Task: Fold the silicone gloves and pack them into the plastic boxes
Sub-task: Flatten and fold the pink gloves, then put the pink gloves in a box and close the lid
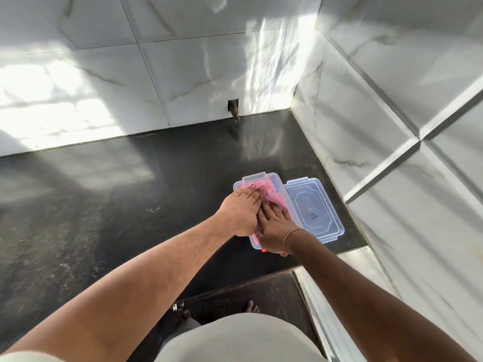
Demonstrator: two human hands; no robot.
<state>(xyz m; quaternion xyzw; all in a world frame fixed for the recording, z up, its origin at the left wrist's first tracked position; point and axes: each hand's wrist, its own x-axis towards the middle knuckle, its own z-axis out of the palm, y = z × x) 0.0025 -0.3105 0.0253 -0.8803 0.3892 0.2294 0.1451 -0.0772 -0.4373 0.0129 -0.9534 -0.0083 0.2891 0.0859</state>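
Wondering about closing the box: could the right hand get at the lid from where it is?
Probably yes. The lid lies bare just right of the box, beside the right hand, with nothing between.

Only a small dark mark on the clear lid (pixel 313 207), too blurred to read; no other txt.

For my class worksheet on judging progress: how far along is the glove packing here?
Done: a pink glove already sits inside the clear box on the dark counter. In hand: the left hand and right hand lie flat on it, pressing it down. Left: the lid lies beside the box, not yet on. No other gloves or boxes show.
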